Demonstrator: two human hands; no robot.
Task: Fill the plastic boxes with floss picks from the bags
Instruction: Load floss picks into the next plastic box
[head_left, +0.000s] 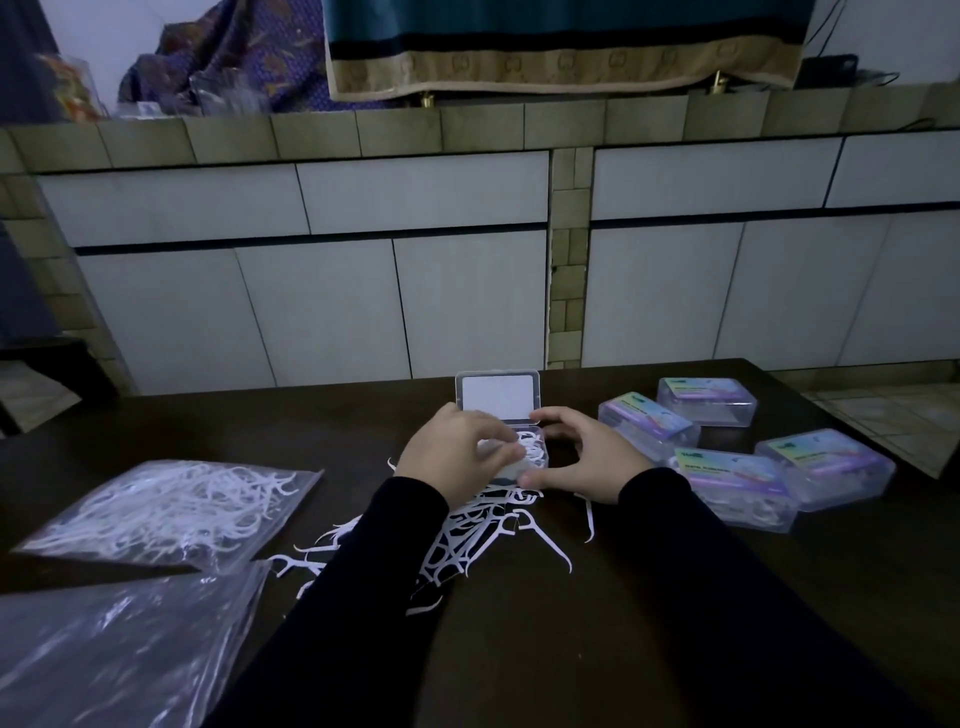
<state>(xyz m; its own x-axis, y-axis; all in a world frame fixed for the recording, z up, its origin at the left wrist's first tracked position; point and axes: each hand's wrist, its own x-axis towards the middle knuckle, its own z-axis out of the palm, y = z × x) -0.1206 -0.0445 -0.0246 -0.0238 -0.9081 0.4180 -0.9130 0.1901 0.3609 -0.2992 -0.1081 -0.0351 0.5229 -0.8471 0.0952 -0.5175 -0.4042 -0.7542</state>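
An open clear plastic box (535, 457) stands mid-table with its lid (497, 397) raised toward the wall and white floss picks inside. My left hand (457, 449) lies over the box, fingers curled on the picks in it. My right hand (576, 454) curves around the box's right side, thumb at its front corner. A loose pile of floss picks (483, 540) lies on the dark table (623, 597) just in front of the box, partly under my sleeves. A sealed clear bag of floss picks (166, 512) lies to the left.
Several closed, filled boxes with colourful labels (732, 480) sit in a cluster at the right. A crumpled clear bag (114, 649) lies at the front left. A tiled counter wall (467, 291) runs behind the table's far edge.
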